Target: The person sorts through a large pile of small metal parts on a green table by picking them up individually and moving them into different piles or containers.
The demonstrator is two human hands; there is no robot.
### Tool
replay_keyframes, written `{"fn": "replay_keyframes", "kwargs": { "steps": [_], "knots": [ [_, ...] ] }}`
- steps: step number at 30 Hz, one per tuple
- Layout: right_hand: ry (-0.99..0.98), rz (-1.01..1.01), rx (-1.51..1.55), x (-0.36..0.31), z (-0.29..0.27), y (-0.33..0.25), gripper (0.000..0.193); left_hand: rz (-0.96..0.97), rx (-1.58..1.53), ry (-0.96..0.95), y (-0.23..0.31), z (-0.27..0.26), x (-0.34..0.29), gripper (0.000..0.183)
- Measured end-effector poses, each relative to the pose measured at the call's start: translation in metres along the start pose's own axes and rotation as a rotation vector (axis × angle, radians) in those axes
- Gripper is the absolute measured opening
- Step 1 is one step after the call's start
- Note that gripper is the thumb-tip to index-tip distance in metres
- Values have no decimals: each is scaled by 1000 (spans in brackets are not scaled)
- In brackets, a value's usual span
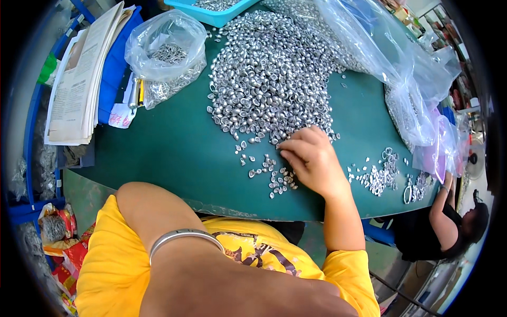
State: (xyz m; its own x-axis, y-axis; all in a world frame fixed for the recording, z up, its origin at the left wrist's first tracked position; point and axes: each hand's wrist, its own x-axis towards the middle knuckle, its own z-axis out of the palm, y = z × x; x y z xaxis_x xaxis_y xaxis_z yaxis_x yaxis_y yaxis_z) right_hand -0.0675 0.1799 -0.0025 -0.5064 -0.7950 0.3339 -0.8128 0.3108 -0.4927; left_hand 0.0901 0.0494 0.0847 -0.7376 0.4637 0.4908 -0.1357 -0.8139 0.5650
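My right hand [314, 158] is at the near edge of a big heap of small silver cup-shaped metal pieces [269, 74] on the green table. Thumb and forefinger come together in a pinch at a small silver metal piece [278, 146]. Just below the fingers lies a loose scatter of similar pieces [277, 179], apart from the heap. My left hand [248, 282] is raised very close at the lower edge, past a silver bangle [185, 234] on the wrist. Its fingers cannot be made out.
A clear bag of metal rings [166, 58] stands at the left beside a blue bin with papers [74, 90]. Small metal parts [377, 179] lie to the right. Clear plastic bags [417, 100] and a blue tray [216, 17] border the heap. Another person [438, 227] sits at far right.
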Motion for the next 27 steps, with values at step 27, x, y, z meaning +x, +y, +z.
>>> {"fn": "replay_keyframes", "kwargs": {
  "steps": [27],
  "knots": [
    [449,403,-40,-111,5,-27,16,-110,-69,-71,0,7,-2,17]
  ]
}}
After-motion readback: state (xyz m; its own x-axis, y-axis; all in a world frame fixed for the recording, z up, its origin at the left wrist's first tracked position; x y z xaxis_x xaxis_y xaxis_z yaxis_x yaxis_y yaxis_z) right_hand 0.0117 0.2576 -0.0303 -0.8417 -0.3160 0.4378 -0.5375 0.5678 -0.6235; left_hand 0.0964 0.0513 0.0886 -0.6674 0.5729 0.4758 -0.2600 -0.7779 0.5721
